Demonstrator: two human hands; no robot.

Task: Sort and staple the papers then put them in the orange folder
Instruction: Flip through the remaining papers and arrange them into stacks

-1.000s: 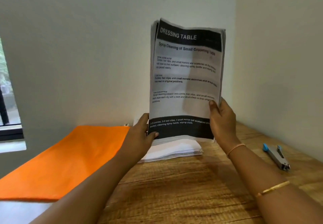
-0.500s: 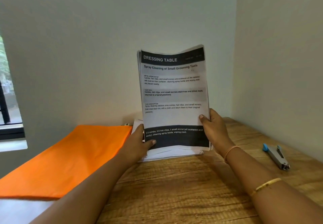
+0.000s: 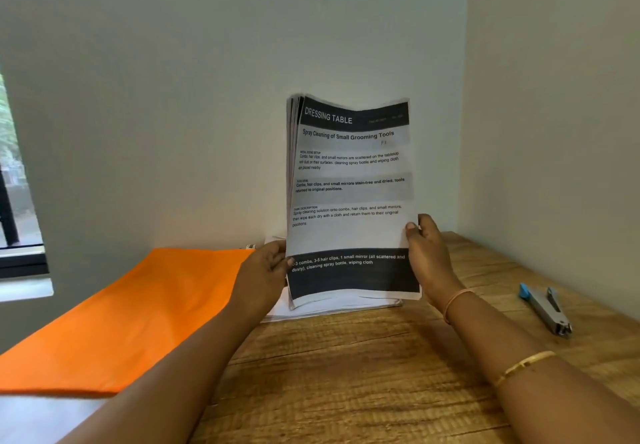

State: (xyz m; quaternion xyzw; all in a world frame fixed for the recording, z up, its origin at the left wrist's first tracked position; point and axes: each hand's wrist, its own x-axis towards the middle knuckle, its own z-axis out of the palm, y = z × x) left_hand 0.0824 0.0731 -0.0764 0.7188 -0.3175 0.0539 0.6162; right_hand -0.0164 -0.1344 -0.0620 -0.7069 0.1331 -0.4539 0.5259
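Note:
I hold a bundle of printed papers (image 3: 349, 197) upright, its bottom edge resting on a low white paper stack (image 3: 332, 309) on the wooden desk. The front sheet is headed "DRESSING TABLE". My left hand (image 3: 265, 275) grips the bundle's lower left edge. My right hand (image 3: 427, 256) grips its lower right edge. The orange folder (image 3: 121, 319) lies flat at the left of the desk. A grey stapler with a blue end (image 3: 545, 308) lies at the right, apart from both hands.
The wooden desk (image 3: 363, 374) sits in a corner, with walls close behind and to the right. A window (image 3: 15, 194) is at the far left. The desk's white edge shows under the folder at lower left.
The bundle has come down from a raised position until its bottom edge meets the stack on the desk. Both hands lowered with it, keeping their grip.

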